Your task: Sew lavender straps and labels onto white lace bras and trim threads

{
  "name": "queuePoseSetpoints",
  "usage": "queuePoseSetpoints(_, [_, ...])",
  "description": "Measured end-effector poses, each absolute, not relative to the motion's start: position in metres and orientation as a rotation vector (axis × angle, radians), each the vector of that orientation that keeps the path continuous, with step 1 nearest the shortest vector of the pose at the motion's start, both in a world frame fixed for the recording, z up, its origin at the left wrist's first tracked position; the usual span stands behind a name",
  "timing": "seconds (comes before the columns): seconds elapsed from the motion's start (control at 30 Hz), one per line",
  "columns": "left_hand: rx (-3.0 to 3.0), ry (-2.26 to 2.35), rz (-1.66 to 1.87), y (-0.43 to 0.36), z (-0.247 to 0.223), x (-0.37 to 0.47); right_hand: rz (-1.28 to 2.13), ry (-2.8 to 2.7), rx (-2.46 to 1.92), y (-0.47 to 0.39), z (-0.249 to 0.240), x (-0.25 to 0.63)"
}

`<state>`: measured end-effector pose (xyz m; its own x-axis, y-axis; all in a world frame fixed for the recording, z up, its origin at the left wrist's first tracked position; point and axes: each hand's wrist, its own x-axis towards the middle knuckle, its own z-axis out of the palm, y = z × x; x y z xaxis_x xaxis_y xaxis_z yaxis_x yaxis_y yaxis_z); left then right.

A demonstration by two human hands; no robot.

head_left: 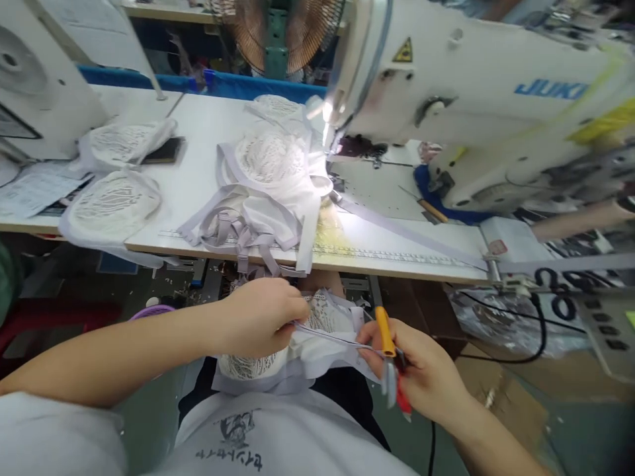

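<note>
A white lace bra (325, 347) with pale lavender edging lies across my lap. My left hand (268, 314) is closed on one end of its narrow edging (330, 336), which is stretched sideways. At the other end, my right hand (419, 367) pinches the edging between thumb and fingertips. That same hand also holds orange-handled thread snips (385, 332), with metal blades and a red part pointing down; their exact shape is blurred. Above my hands, more white lace bras (272, 158) with lavender straps lie heaped by the needle of the sewing machine (461, 86).
The white table (397, 254) has a ruler strip along its front edge. Lace cups (114, 205) hang over its left side, near papers (37, 192) and a dark phone-like object (166, 151). A lavender band (411, 233) runs right to a metal guide. A fan (278, 33) stands behind.
</note>
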<state>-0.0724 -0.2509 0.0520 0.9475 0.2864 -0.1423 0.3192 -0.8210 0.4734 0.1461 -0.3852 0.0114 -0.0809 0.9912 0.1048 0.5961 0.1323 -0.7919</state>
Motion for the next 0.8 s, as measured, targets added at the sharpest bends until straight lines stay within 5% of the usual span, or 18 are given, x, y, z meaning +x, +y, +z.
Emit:
queuePoseSetpoints(0.27, [2.679, 0.323, -0.396, -0.259, 0.044, -0.072, 0.846, -1.952, -1.514, -0.377, 0.019, 0.145])
queuePoseSetpoints(0.8, [2.506, 0.174, -0.133, -0.275, 0.021, -0.026, 0.894, -1.899, -1.477, -0.375, 0.017, 0.148])
